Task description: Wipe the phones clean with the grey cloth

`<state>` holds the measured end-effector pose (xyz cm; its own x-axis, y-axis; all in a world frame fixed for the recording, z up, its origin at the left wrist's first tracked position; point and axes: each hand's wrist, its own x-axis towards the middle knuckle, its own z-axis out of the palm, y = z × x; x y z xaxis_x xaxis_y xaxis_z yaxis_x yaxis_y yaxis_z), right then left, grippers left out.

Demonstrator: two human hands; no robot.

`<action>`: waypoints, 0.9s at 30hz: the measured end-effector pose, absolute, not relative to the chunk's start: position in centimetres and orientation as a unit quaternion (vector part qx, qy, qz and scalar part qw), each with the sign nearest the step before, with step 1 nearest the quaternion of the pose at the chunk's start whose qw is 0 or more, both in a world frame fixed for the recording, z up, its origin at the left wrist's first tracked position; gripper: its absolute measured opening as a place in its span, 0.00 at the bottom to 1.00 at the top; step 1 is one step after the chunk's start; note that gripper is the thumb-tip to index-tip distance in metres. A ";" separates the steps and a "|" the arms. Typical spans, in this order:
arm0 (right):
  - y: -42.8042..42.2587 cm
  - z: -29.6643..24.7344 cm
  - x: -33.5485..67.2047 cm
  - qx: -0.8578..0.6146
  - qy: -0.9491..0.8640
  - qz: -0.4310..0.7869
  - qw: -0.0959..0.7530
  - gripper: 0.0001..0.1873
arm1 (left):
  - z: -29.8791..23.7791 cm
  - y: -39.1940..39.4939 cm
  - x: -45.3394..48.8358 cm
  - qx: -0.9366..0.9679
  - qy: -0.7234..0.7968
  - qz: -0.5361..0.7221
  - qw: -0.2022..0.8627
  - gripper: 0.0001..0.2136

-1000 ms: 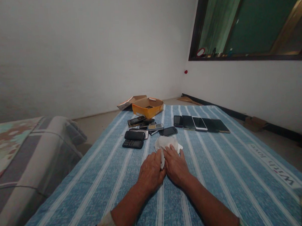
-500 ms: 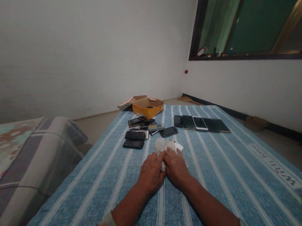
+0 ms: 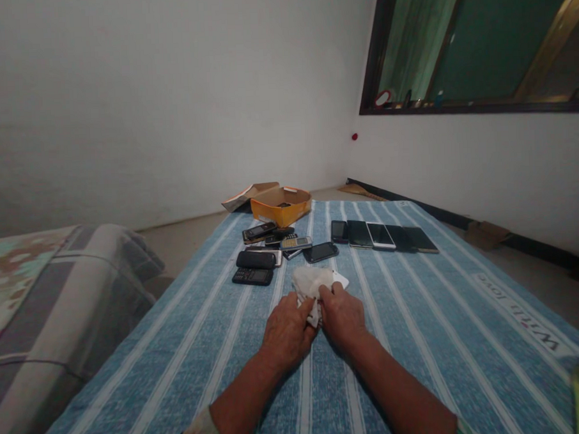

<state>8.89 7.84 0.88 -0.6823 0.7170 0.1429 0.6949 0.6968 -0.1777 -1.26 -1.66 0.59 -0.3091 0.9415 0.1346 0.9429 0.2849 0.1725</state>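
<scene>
Both my hands rest side by side on a blue striped cloth (image 3: 419, 339) spread over a flat surface. My left hand (image 3: 287, 332) and my right hand (image 3: 342, 316) each pinch a crumpled white cloth (image 3: 311, 282) that lies just beyond the fingertips. A white phone edge (image 3: 341, 280) peeks out under the cloth's right side. Whether either hand also grips that phone is hidden.
Several old keypad phones (image 3: 255, 260) lie in a cluster ahead to the left. A row of several dark smartphones (image 3: 381, 235) lies ahead to the right. An open orange box (image 3: 280, 206) stands at the far end. A grey mattress (image 3: 58, 316) lies left.
The white cloth has been gathered in closer to my fingers and looks more bunched. My hands have stayed nearly in place.
</scene>
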 end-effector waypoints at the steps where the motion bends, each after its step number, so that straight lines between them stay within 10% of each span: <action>1: 7.8 0.7 8.8 -0.375 -0.919 0.059 0.103 0.12 | 0.6 -1.6 -1.3 -0.587 -0.802 -0.109 0.004 0.14; 27: 10.1 0.2 8.4 -0.307 -0.937 0.082 0.147 0.11 | 0.5 -1.5 -1.0 -0.568 -0.812 -0.133 -0.013 0.20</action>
<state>8.41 10.12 0.18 -0.7681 0.5997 0.2244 0.5513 0.7976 -0.2446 -1.05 -1.52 0.50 -0.3539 0.9261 0.1309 0.9194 0.3187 0.2306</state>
